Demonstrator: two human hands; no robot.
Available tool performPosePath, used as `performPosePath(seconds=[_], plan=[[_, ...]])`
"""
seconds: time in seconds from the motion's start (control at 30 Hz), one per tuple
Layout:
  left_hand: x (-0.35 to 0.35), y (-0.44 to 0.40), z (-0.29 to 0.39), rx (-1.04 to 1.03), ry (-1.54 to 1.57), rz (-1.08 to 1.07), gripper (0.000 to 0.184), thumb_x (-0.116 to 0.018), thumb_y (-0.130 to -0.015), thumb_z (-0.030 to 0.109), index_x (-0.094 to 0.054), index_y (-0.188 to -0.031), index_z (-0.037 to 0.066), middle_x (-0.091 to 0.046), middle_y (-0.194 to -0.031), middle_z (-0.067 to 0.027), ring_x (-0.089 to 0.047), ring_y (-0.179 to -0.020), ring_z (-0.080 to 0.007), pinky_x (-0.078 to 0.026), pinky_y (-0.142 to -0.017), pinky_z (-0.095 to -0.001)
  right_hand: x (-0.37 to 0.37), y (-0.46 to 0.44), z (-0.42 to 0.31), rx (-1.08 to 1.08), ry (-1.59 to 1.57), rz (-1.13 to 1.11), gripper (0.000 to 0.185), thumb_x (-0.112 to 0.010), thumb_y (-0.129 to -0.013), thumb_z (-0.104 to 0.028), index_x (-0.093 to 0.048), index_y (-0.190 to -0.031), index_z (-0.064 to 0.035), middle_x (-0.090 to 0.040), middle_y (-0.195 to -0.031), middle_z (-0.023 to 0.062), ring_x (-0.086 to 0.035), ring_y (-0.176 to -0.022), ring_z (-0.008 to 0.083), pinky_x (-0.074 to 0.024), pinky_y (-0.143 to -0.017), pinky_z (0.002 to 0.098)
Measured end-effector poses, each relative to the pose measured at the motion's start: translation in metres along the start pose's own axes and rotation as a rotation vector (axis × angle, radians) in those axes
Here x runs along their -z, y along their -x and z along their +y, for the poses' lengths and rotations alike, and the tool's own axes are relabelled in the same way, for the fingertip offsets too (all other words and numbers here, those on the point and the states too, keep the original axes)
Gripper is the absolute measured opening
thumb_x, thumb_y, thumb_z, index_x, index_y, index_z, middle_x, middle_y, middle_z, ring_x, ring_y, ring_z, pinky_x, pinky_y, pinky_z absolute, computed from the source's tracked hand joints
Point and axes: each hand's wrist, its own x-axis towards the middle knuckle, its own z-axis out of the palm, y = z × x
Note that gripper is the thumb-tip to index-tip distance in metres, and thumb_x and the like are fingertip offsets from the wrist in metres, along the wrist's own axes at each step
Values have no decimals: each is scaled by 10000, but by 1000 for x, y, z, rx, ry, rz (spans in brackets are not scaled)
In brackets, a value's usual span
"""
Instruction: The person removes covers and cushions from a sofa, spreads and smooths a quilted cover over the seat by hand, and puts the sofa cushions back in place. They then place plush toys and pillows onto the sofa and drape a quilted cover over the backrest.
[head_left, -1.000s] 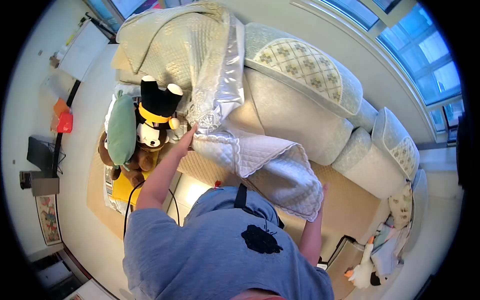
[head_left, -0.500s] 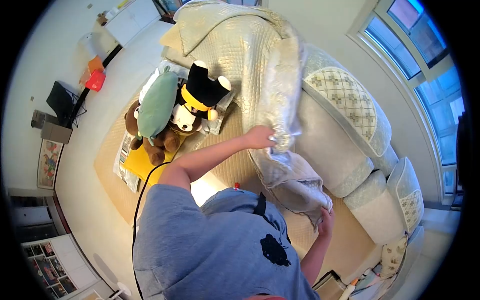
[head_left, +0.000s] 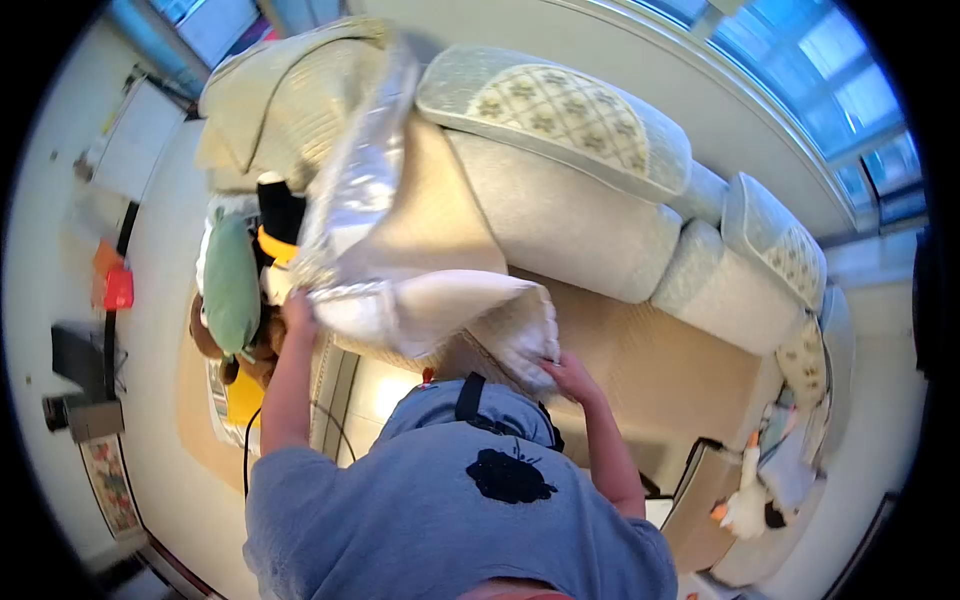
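Observation:
A shiny, pale quilted sofa cover point(head_left: 380, 190) is pulled part-way off the sofa, its edge folded over between my hands. My left hand point(head_left: 298, 312) grips a bunched edge of it, close to the stuffed toys. On the right, my right hand point(head_left: 570, 378) pinches a corner of the same cover in front of my waist. Between them the cloth sags in a loose fold. Its far part still lies over the sofa's far end. Beneath it shows a beige sofa seat point(head_left: 630, 325).
A green plush toy point(head_left: 230, 285) and a black plush toy point(head_left: 282, 208) lie piled at the left. Sofa back cushions point(head_left: 570, 200) line the wall under the window. A white plush toy point(head_left: 745, 505) lies at lower right. A black cord point(head_left: 247, 450) hangs beside me.
My left hand has drawn the cover's edge left, towards the plush toys, baring more of the seat by the back cushions. My right hand keeps its corner. The view has turned.

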Motion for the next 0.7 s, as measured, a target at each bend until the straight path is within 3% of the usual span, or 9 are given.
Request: performPosePath(seconds=[0.03,0.1,0.2,0.3,0.4,0.57,0.63,0.67,0.7], plan=[[54,-37,-14,-89,-213,52,247,-513,-773,118,-519,-1000,23,-562,-901,-89,-551,-788,-212,-468,-648,-338,-4,-1,-15,-8,-18,27,221,-537,-779,-174,-590,-929,-21,-598,-875,54,-543,-762,186,-419,-711,303],[77,-27,6,13,-279,240,198,-521,-795,143,-537,-962,37,-570,-852,-56,-540,-732,-176,-447,-604,-314,-9,4,-53,211,555,-62,180,-519,-736,-118,-600,-890,-71,-602,-834,100,-558,-750,263,-433,-677,333],[81,-18,22,-67,-172,154,220,-527,-817,211,-535,-971,55,-567,-847,-48,-531,-719,-167,-435,-608,-307,-7,5,-64,524,778,-23,267,-486,-719,-111,-591,-952,-183,-562,-792,137,-557,-735,300,-448,-624,364],[73,-11,31,24,-162,154,303,-530,-812,207,-504,-1061,37,-558,-985,-92,-538,-842,-210,-439,-734,-322,9,17,-83,580,731,51,278,-472,-720,-92,-596,-948,-191,-527,-704,105,-553,-665,270,-446,-606,371],[37,2,37,38,244,-17,413,-389,-859,287,-412,-1172,19,-479,-1141,-150,-460,-1054,-286,-384,-890,-419,59,25,-103,574,665,170,314,-452,-730,-80,-599,-973,-214,-561,-736,86,-559,-690,267,-450,-616,365],[-116,101,125,-228,206,-195,485,-289,-865,340,-360,-1212,8,-439,-1182,-159,-452,-1055,-311,-373,-897,-456,197,51,-122,582,264,435,352,-472,-749,43,-581,-1048,-107,-600,-994,61,-556,-925,159,-421,-822,257],[-172,120,168,-275,233,-558,484,-283,-864,329,-351,-1217,5,-438,-1179,-167,-455,-1055,-310,-377,-893,-459,259,59,-117,538,103,521,358,-466,-739,90,-572,-1046,-60,-591,-1004,42,-518,-963,130,-399,-854,257],[-183,92,194,-255,183,-1140,477,-277,-866,316,-340,-1225,8,-432,-1179,-175,-451,-1063,-310,-376,-893,-465,288,63,-114,570,92,611,350,-459,-734,98,-570,-1036,-40,-591,-982,40,-520,-942,122,-396,-845,248],[-242,123,217,-252,156,-1319,478,-274,-870,316,-328,-1234,10,-428,-1184,-190,-457,-1060,-316,-382,-892,-459,313,71,-115,598,-20,648,313,-492,-742,60,-573,-1022,-55,-599,-955,29,-518,-923,107,-393,-829,250]])
